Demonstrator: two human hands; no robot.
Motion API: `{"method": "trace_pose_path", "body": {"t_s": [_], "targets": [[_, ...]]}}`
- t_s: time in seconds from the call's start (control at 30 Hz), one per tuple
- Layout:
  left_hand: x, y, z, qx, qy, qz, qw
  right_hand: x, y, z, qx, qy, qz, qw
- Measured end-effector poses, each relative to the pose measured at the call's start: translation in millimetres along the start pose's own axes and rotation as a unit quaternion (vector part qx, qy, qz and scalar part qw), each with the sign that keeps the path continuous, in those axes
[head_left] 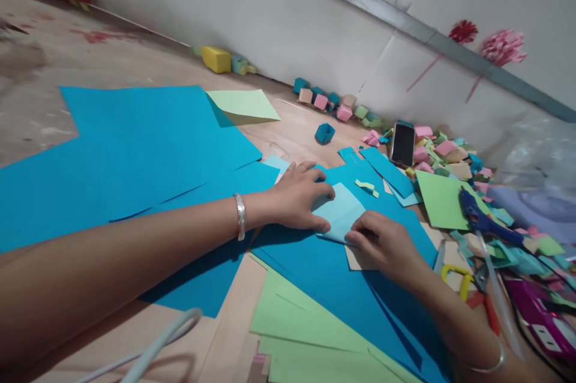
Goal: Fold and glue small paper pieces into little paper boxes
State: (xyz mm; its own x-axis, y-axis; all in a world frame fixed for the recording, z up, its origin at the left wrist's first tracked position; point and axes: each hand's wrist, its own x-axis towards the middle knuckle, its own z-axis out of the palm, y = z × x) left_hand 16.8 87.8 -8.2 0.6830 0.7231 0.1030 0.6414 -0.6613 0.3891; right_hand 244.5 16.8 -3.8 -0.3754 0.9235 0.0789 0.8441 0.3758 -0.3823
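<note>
A small light-blue paper piece (pixel 342 212) lies on big blue sheets (pixel 135 149) on the wooden floor. My left hand (pixel 299 196) presses down on the piece's left side, fingers curled over its edge. My right hand (pixel 384 245) pinches its lower right edge, fingers together. A tan card (pixel 357 260) peeks out under my right hand. Both wrists wear a silver bangle.
Green sheets (pixel 306 329) lie in front of me, another green sheet (pixel 245 104) further off. A phone (pixel 402 144), a small blue paper box (pixel 324 132), several coloured paper boxes (pixel 342 108), a blue glue gun (pixel 483 221), yellow-handled scissors (pixel 459 280) and scraps crowd the right. A white cable (pixel 148 350) runs nearby.
</note>
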Motion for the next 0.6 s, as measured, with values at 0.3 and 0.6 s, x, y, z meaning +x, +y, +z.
{"method": "trace_pose_path", "body": {"t_s": [0.3, 0.6], "targets": [[-10, 16, -8, 0.006, -0.07, -0.011, 0.997, -5, -8, 2, -0.021, -0.02, 0.012, 0.999], [-12, 16, -5, 0.01, -0.084, -0.011, 0.996, -6, -12, 4, -0.056, -0.022, 0.023, 0.998]]}}
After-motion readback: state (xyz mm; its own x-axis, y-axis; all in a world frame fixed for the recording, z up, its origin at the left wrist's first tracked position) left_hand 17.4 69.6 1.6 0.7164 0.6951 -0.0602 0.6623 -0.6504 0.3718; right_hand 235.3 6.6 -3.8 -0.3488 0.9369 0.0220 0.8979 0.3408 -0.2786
